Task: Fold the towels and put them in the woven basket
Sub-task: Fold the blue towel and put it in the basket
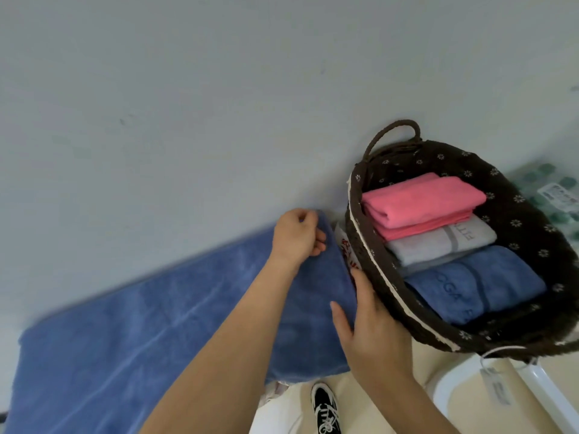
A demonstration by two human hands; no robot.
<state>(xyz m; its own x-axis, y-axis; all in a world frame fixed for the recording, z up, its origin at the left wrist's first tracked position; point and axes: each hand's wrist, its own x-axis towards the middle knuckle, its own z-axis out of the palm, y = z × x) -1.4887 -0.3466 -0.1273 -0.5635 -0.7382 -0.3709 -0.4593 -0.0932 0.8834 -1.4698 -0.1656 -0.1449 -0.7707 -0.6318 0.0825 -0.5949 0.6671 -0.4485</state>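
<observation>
Head view looks down on a big blue towel (156, 324) spread flat and unfolded on the pale tabletop (188, 120). It stretches away to the left of both hands.

The left grip (297, 233) has its fingers curled on the far right corner of this towel and seems to pinch the cloth there. The right grip (369, 327) is released. Its fingers are straight and lie along the towel's right edge nearer the body, with the thumb resting on the cloth. I cannot tell whether the fingertips have slid under the edge.

Just to the right of the right grip, almost touching its knuckles, stands the woven basket (526, 233) with its dark flowered lining. Inside it, folded and laid in a row, are pink towels (419, 202) farthest away, a grey towel (438, 242) in the middle and a folded blue towel (476, 286) nearest. A red and white paper (347, 252) shows between the spread towel and the basket, just beyond the right grip.

Judging by this, most of the job is done, as several towels are already folded and stowed. The spread blue towel is the only loose one in sight, and its first fold has not yet been made. It looks about to be lifted by its right end, folded down to size and then set in the basket, where little room is left.
</observation>
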